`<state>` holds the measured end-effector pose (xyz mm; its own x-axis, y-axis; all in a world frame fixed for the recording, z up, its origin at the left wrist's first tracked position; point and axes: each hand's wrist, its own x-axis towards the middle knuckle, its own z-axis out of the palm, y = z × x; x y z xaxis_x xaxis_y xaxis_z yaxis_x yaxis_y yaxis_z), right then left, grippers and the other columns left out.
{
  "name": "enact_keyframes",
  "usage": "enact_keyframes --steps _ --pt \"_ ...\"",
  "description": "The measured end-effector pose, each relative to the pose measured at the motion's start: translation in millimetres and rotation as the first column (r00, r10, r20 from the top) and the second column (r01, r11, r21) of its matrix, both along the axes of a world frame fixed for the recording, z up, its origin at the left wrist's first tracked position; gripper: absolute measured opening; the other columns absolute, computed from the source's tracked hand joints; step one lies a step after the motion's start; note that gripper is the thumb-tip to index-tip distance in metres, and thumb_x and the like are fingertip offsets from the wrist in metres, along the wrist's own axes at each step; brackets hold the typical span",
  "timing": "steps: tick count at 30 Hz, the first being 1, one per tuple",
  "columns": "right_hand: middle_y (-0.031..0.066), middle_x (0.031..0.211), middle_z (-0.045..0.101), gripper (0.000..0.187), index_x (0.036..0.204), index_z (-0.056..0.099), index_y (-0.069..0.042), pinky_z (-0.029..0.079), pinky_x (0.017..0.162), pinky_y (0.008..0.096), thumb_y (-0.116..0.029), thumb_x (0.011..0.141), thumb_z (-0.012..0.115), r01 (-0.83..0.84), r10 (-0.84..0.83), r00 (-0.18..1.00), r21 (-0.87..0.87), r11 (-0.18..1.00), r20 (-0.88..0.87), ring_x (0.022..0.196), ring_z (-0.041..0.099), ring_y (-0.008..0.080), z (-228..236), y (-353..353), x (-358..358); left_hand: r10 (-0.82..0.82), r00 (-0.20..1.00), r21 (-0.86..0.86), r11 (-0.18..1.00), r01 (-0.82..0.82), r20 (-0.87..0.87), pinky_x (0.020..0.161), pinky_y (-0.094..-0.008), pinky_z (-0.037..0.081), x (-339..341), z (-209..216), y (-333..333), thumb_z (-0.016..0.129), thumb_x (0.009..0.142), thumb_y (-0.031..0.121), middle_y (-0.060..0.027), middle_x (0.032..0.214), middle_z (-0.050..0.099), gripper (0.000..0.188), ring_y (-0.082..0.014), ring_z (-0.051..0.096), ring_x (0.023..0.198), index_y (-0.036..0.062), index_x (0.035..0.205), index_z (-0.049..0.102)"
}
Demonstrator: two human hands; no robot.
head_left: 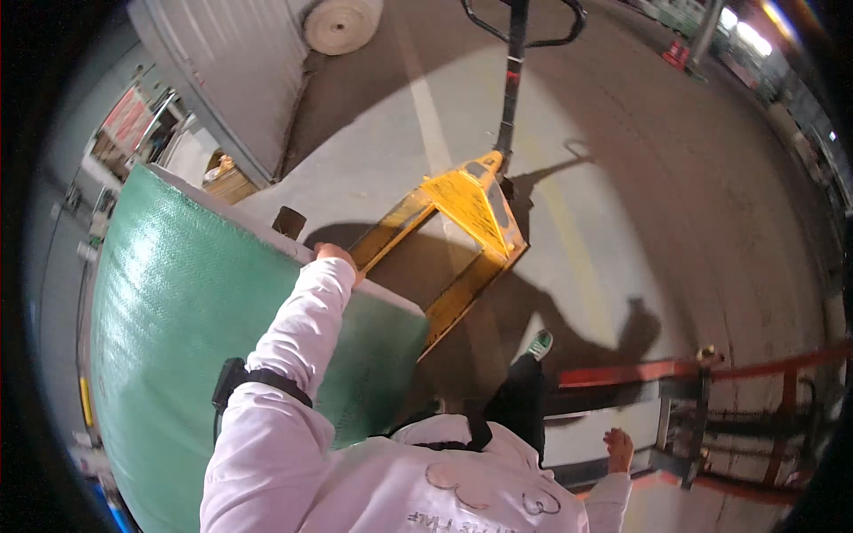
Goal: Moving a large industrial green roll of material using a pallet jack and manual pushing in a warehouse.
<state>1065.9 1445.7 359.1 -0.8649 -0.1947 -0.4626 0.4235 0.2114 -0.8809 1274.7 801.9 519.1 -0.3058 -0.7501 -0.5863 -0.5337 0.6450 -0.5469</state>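
A large green bundle (191,293) with a shiny, textured surface and a pale top edge fills the left side. My left hand (336,257) is closed over that edge, its arm reaching across the green side. Just beyond stands a yellow pallet jack (466,200); its two forks run toward the bundle, which hides their ends. The jack's dark handle (514,80) rises at the far side. Low on the right, my right hand (617,450) hangs with fingers apart and nothing in it, beside a red and black metal frame (702,391).
A pale roll (338,25) lies at the far left by a grey corrugated panel (227,71). Next to the panel is a cardboard box (227,180). A brown block (289,222) shows behind the bundle. Red objects (675,53) stand by a post at the far right.
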Motion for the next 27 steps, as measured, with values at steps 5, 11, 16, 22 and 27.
enact_keyframes --steps 5,11,16,22,27 --pt "0.013 0.089 0.059 0.03 0.097 0.053 0.004 0.043 0.074 0.029 -0.021 0.086 0.042 -0.376 0.405 0.879 0.157 0.913 -0.251 0.083 0.056 0.0197 41 -155 -162 0.157 0.984 -0.07 0.986 -0.152 0.079 0.086 -0.0365 0.035 -21 1 7 0.03 0.08 0.055 -0.009 0.115 0.05 0.061 -0.0227 0.046 0.107 0.0074 0.107 0.055" --pt "0.0136 0.089 0.06 0.026 0.096 0.054 0.003 0.042 0.076 0.0289 -0.018 0.084 0.046 -0.732 0.786 0.497 0.307 0.608 -0.368 0.083 0.057 0.0194 119 -307 -265 0.314 0.929 -0.089 0.949 -0.303 0.193 0.089 -0.0347 0.032 -17 -15 12 0.034 0.078 0.057 -0.0054 0.114 0.051 0.06 -0.02 0.045 0.109 0.0105 0.11 0.053" --pt "0.0139 0.089 0.06 0.024 0.095 0.054 0.002 0.042 0.077 0.0308 -0.016 0.083 0.046 -0.859 0.894 0.368 0.274 0.432 -0.256 0.084 0.057 0.0231 132 -360 -329 0.413 0.851 0.006 0.899 -0.438 0.324 0.088 -0.036 0.034 -35 -28 0 0.04 0.078 0.05 -0.0021 0.114 0.051 0.05 -0.0195 0.045 0.109 0.0126 0.109 0.054" --pt "0.0139 0.088 0.06 0.03 0.095 0.054 0.003 0.043 0.074 0.0298 -0.023 0.085 0.043 -0.824 0.893 0.421 0.343 0.45 -0.16 0.081 0.058 0.0222 97 -375 -396 0.551 0.787 -0.173 0.834 -0.523 0.276 0.085 -0.0425 0.034 57 -163 -15 0.043 0.081 0.026 -0.0032 0.11 0.054 0.031 -0.0192 0.048 0.105 0.014 0.106 0.056" --pt "0.0118 0.081 0.059 0.034 0.093 0.053 0.004 0.045 0.067 0.0297 -0.027 0.085 0.041 -0.818 0.991 0.127 0.569 0.085 0.036 0.072 0.058 0.0204 49 -347 -494 0.611 0.706 -0.12 0.78 -0.614 0.36 0.09 -0.0409 0.03 91 -159 -1 0.045 0.079 0.04 0.0037 0.119 0.048 0.039 -0.0201 0.04 0.114 0.0205 0.113 0.052"
